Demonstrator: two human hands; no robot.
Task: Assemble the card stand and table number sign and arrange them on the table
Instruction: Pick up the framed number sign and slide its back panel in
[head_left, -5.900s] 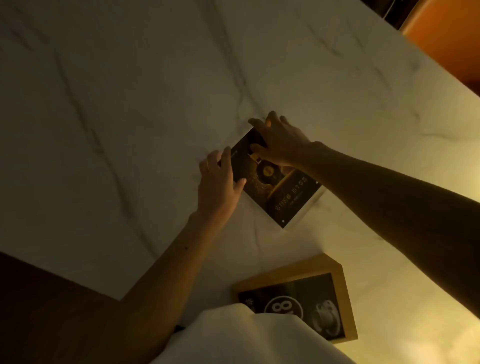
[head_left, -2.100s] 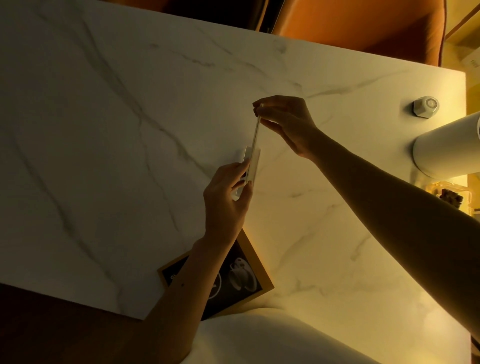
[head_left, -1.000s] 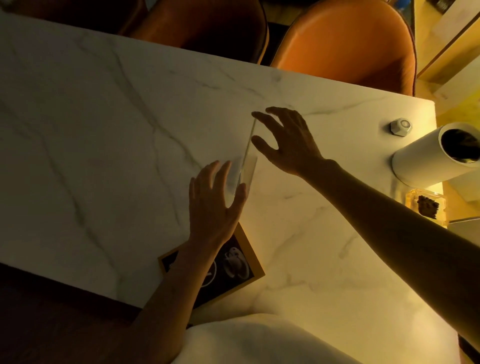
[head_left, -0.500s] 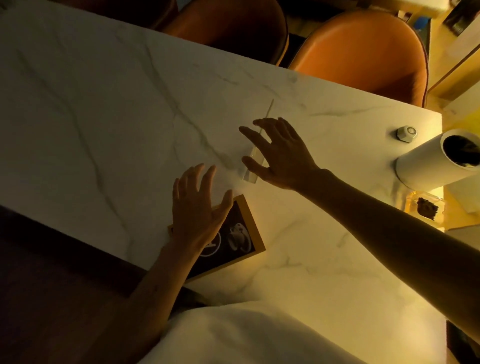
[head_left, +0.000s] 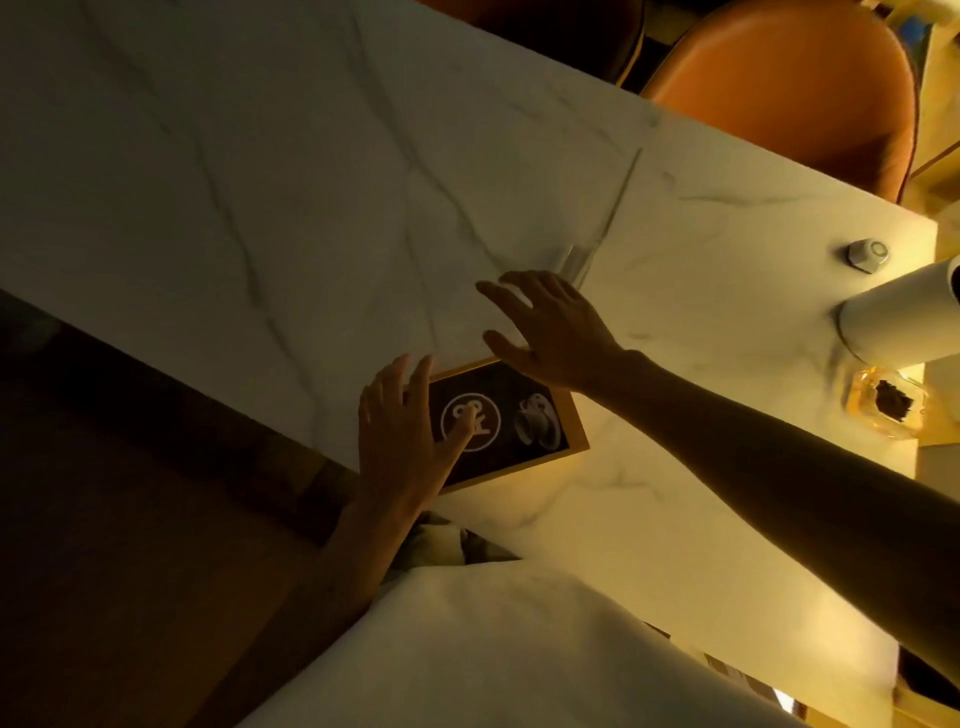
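A clear acrylic card stand (head_left: 602, 228) stands upright, seen edge-on, on the white marble table (head_left: 260, 182); no hand touches it. Nearer to me, at the table's front edge, the table number sign (head_left: 540, 426) lies flat: a wood-framed black board with a white circled number and a cup picture. My left hand (head_left: 405, 436) rests open over the sign's left end, its thumb on the circle. My right hand (head_left: 550, 332) hovers open with spread fingers above the sign's far edge, just short of the stand's base.
At the right edge stand a white cylinder (head_left: 904, 317), a small white hexagonal device (head_left: 866, 254) and a clear box with dark contents (head_left: 885, 408). Orange chairs (head_left: 779, 88) sit beyond the far side. A white cloth (head_left: 493, 649) covers my lap.
Both hands have let go of the standing card stand and drawn back toward me. My left hand now lies on the number sign and my right hand hangs over its far edge.
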